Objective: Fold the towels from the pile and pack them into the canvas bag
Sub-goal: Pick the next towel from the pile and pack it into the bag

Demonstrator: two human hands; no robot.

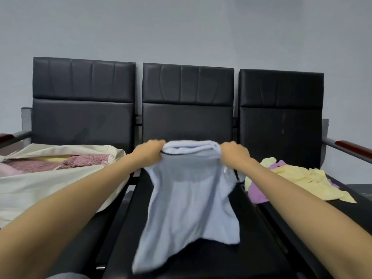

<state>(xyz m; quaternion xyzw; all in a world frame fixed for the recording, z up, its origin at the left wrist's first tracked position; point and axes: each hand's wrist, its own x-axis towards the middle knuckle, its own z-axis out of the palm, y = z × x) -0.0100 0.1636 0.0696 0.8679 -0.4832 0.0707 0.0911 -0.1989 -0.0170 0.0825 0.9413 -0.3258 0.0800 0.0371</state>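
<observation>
Towel (191, 198) top corners clutched in fingers of left hand (150, 151), right hand (234, 153), hem draped on seat (201, 262)

Held up: light blue towel (191, 198), thin and dark-edged, gripped at its bunched top edge by left hand (150, 151) and right hand (234, 154), one at each upper corner. Hanging slack, lower end trailing toward the camera, slightly blurred. Left of the light blue towel: cream canvas bag (50, 184), lying on its side, mouth open, with folded pink speckled towels (86, 160) and a pale yellow towel (56, 158) inside. Right of the light blue towel: small crumpled pile (298, 178) of yellow and purple towels, unfolded.
</observation>
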